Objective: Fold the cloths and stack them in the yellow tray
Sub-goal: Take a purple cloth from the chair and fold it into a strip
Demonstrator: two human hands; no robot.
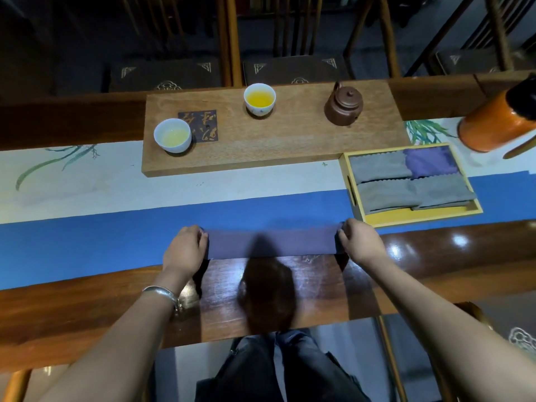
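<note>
The person's left hand [185,248] and right hand [358,242] are each gripping an end of a purple cloth [271,243] with curled fingers, holding it stretched flat on the table's blue runner [87,242], near the yellow tray [420,219] of folded cloths

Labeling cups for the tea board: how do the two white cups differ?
Fill: the far cup holds deep amber-yellow liquid; the near-left cup holds a much paler yellow liquid.
Place: the far cup stands at the back middle of the wooden board, left of the teapot; the near-left cup stands at the board's left end, beside the dark inscribed square.
Shared: both are white, upright, handleless, untouched.
</note>
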